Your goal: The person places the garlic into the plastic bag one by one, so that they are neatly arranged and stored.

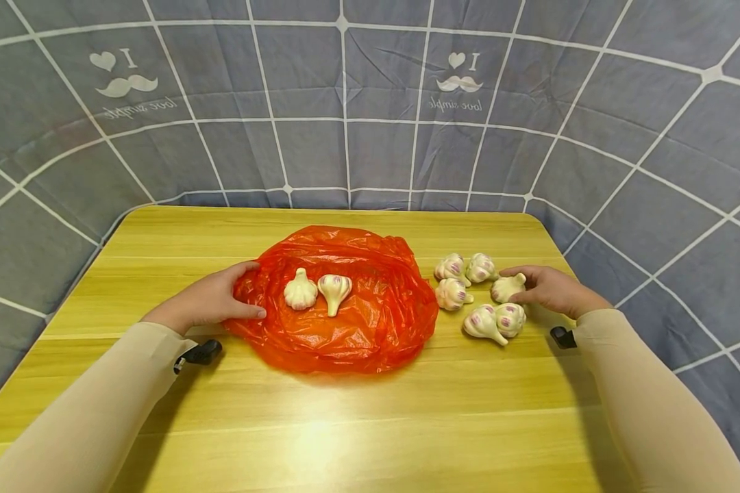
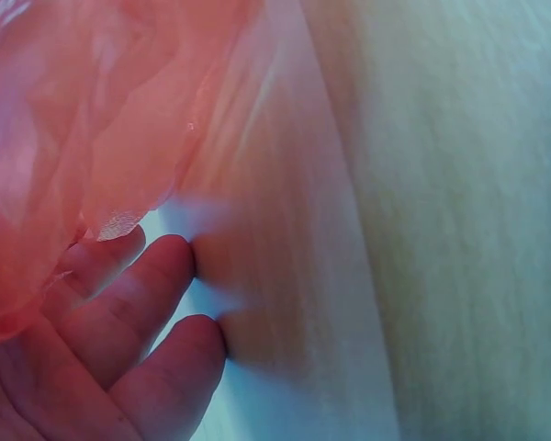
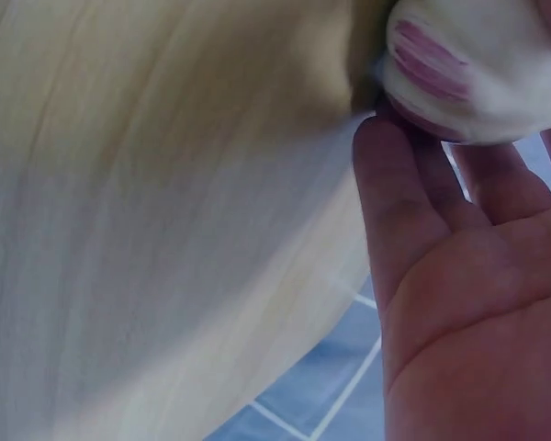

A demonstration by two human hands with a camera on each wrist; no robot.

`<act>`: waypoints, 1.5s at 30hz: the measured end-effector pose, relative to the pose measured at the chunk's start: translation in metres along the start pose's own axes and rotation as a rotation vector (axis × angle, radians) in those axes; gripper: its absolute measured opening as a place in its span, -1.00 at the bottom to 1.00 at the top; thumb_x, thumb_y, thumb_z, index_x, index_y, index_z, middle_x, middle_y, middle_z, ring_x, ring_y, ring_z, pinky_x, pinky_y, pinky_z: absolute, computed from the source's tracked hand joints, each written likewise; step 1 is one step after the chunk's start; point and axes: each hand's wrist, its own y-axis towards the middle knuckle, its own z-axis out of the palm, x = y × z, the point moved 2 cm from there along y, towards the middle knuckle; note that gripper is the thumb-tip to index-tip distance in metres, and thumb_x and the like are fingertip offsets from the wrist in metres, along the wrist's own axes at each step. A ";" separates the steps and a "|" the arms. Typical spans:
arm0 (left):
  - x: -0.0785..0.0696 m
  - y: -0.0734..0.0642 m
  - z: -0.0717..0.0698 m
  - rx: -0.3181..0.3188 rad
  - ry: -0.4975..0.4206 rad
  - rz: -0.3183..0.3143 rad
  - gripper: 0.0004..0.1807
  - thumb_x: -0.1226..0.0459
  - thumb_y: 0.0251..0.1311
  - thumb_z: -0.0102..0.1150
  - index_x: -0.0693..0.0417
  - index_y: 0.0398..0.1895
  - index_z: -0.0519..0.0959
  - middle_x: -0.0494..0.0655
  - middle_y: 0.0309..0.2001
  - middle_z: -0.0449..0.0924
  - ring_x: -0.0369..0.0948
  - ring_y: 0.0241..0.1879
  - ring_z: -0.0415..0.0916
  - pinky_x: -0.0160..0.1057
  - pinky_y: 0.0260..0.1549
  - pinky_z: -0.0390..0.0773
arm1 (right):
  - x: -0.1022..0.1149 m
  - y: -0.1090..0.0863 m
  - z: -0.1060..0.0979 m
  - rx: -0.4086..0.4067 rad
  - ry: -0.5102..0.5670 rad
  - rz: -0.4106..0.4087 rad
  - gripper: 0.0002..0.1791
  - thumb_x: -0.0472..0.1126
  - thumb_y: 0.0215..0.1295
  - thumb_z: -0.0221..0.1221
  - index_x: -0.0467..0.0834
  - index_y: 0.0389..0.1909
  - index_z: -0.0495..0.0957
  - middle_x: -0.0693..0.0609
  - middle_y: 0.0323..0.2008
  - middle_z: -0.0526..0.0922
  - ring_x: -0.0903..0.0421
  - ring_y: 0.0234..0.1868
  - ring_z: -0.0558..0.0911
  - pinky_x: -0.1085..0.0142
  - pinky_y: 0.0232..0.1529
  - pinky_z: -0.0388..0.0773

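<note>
1. A translucent red plastic bag (image 1: 351, 333), crumpled and spread wide at the mouth, is lying on a yellow wood-grain surface (image 1: 345, 438).
2. The left hand (image 1: 212, 298) is touching the bag's left side; the thumb is lying over the red film, well apart from the forefinger, and in the left wrist view the other fingers (image 2: 133, 308) are spreading loosely beside it.
3. Two whitish artificial-looking garlic bulbs are resting inside the bag: the left one (image 1: 300, 291) is pointing its stem to the far side, the right one (image 1: 334, 287) to the near side.
4. Right of the bag, the right hand (image 1: 549, 287) is pinching a cream garlic bulb with purple streaks (image 1: 508, 287) between thumb and fingers.
5. Between the bag and that hand, three purple-streaked bulbs (image 1: 451, 294) are sitting close together, the nearest of them just beside the bag's right edge.
6. A pair of similar bulbs (image 1: 484, 322) is lying side by side, right of the bag and toward its near side.
7. Beyond the bag, a grey-blue cloth with a white grid (image 1: 376, 89) is hanging, showing hearts, moustaches and mirrored lettering.
8. Beige sleeves (image 1: 92, 404) are covering both forearms on the bag's near side.
</note>
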 end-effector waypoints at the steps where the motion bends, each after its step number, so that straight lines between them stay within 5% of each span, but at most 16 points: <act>1: 0.000 0.000 0.000 0.002 0.002 -0.001 0.21 -0.05 0.12 0.56 0.29 0.64 0.05 0.40 0.48 0.33 0.30 0.40 0.38 0.36 0.41 0.38 | -0.001 0.000 0.000 0.003 0.002 0.001 -0.28 -0.07 0.34 0.43 -0.20 0.46 0.46 -0.07 -0.22 0.70 0.08 -0.17 0.50 0.32 -0.10 0.49; 14: 0.001 0.000 0.002 -0.002 0.010 -0.012 0.22 -0.08 0.10 0.56 0.25 0.65 0.06 0.38 0.49 0.33 0.29 0.41 0.38 0.36 0.43 0.36 | -0.007 -0.001 0.004 0.015 0.044 0.016 -0.28 -0.03 0.39 0.39 -0.19 0.48 0.43 -0.27 0.16 0.66 0.00 0.08 0.53 0.26 0.10 0.48; 21: -0.001 0.000 0.001 -0.006 0.019 -0.015 0.22 -0.09 0.10 0.55 0.24 0.65 0.06 0.37 0.50 0.33 0.29 0.41 0.38 0.35 0.43 0.36 | -0.005 -0.001 0.006 0.032 0.122 0.007 -0.28 -0.10 0.42 0.35 -0.25 0.51 0.38 -0.40 0.36 0.52 -0.10 0.31 0.49 0.46 0.13 0.45; 27: 0.000 -0.002 0.002 -0.004 0.023 -0.016 0.22 -0.10 0.10 0.56 0.25 0.65 0.06 0.38 0.50 0.32 0.30 0.42 0.37 0.37 0.43 0.35 | -0.008 0.000 0.009 0.043 0.170 0.021 -0.25 -0.11 0.42 0.36 -0.25 0.53 0.35 -0.44 0.43 0.43 -0.24 0.44 0.40 0.03 0.41 0.41; 32: 0.000 -0.002 0.002 -0.012 0.029 -0.008 0.22 -0.10 0.10 0.55 0.26 0.65 0.07 0.39 0.50 0.32 0.30 0.41 0.37 0.37 0.43 0.34 | -0.009 0.001 0.008 0.034 0.152 0.015 -0.26 -0.10 0.42 0.35 -0.24 0.52 0.36 -0.50 0.44 0.39 -0.32 0.48 0.33 -0.20 0.46 0.32; 39: -0.002 -0.003 0.001 -0.012 0.020 -0.011 0.21 -0.08 0.11 0.56 0.25 0.65 0.06 0.38 0.50 0.32 0.29 0.41 0.38 0.36 0.43 0.36 | -0.010 0.002 0.006 0.032 0.145 -0.007 -0.27 -0.08 0.42 0.36 -0.22 0.52 0.37 -0.45 0.40 0.44 -0.23 0.41 0.39 -0.11 0.39 0.39; 45: -0.003 -0.003 0.002 -0.013 0.023 -0.012 0.21 -0.09 0.10 0.56 0.24 0.65 0.06 0.38 0.49 0.33 0.29 0.41 0.38 0.36 0.43 0.36 | -0.013 0.002 0.006 0.018 0.132 -0.011 -0.28 -0.07 0.41 0.37 -0.18 0.51 0.40 -0.35 0.31 0.57 -0.08 0.27 0.49 0.28 0.22 0.47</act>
